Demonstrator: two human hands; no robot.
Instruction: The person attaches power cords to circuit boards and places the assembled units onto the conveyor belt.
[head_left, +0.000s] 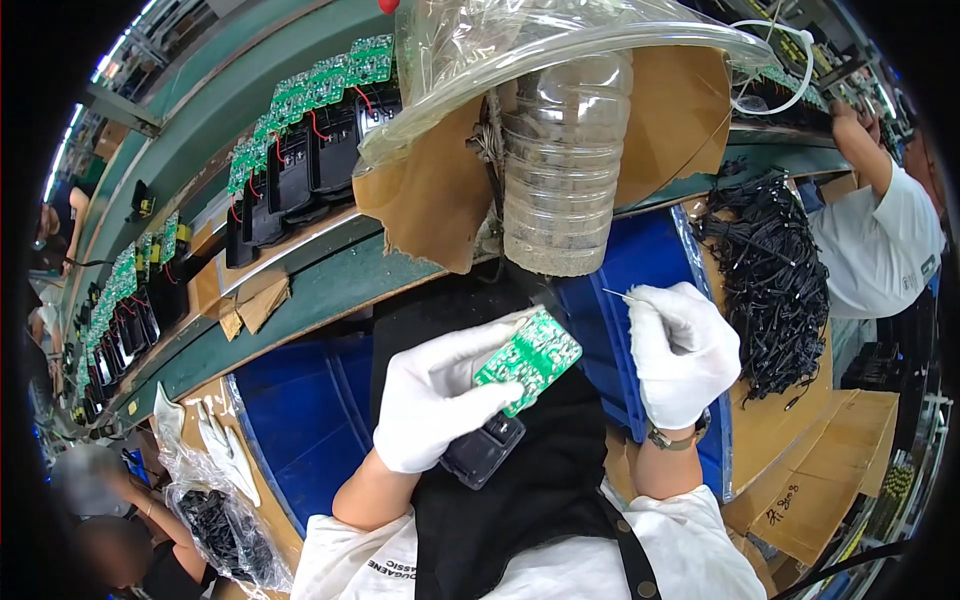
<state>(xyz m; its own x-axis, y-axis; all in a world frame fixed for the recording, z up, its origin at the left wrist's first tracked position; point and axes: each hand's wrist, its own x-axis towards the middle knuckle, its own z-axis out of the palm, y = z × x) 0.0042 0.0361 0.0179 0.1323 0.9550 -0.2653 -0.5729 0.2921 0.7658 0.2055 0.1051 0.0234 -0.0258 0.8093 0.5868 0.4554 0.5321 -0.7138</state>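
Observation:
My left hand (425, 400), in a white glove, is closed on a green circuit board (537, 358), thumb near its lower edge. Below the board, against the same hand, is a black plastic casing (486, 452); whether a wire joins the two is hidden. Off to the right, apart from the board, my right hand (684, 355), gloved too, is pinched shut. From its fingers a thin, pointed metal tool (616, 294) sticks out to the left; the rest of it is hidden in the glove.
A clear plastic bottle (562, 170) hangs ahead, by cardboard and plastic film. Black casings (328, 155) with green boards line the bench ledge at left. Black cables (765, 285) are heaped at right. Blue bins (310, 425) flank my lap. Other people work on both sides.

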